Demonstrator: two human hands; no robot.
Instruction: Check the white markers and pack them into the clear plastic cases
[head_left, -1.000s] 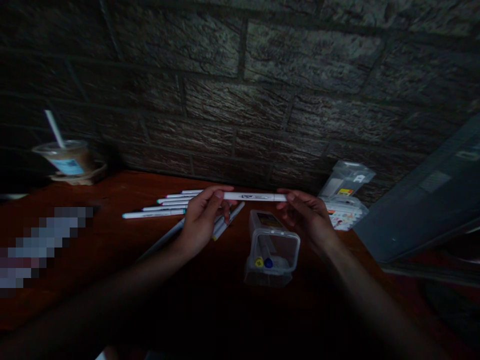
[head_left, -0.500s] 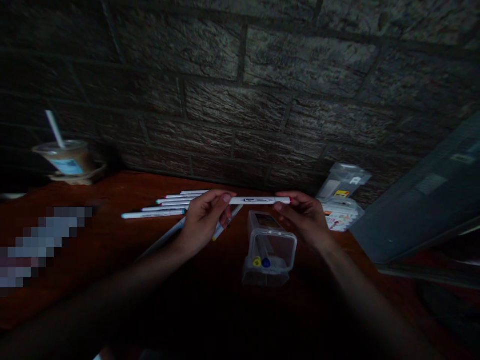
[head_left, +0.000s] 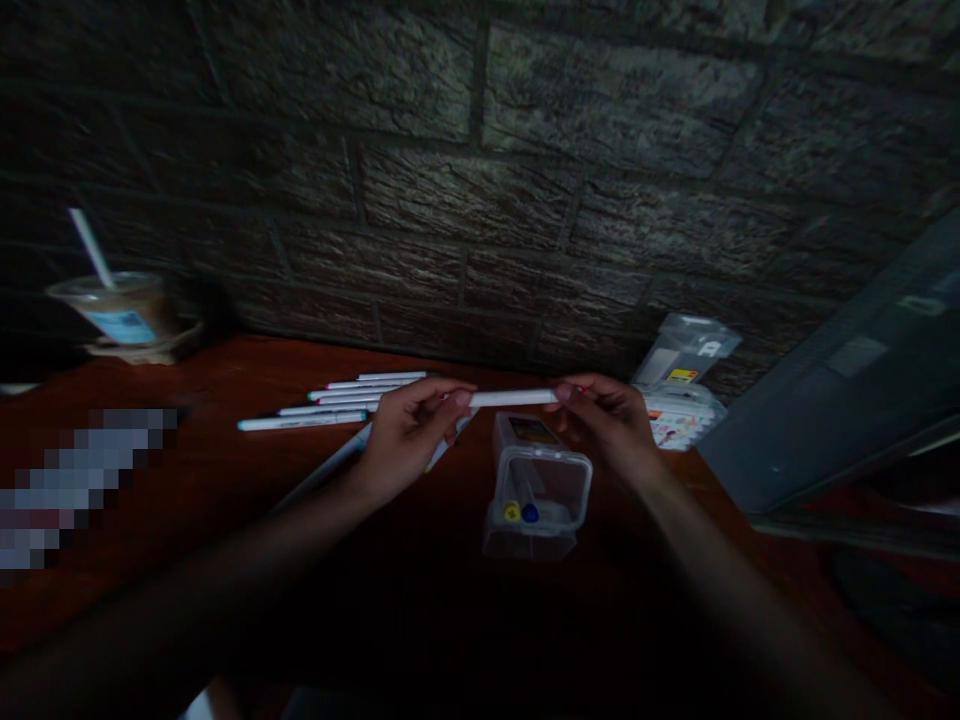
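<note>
Between my two hands a white marker with red at its ends lies level above the table. My left hand pinches its left end, and my right hand pinches the right end by the red tip. Just below, a clear plastic case with its lid open lies on its side, holding a yellow-ended marker and a blue-ended marker. Several white markers with coloured ends lie left of my left hand. Another marker is partly hidden behind that hand.
A lidded cup with a straw stands in a holder at the far left. To the right, a clear case stands by a pack of markers. A stone-block wall closes off the back of the brown table.
The marker has turned about its length, so its printed side no longer shows. Red now shows by my left fingers too, and my right fingers cover more of the right end.
</note>
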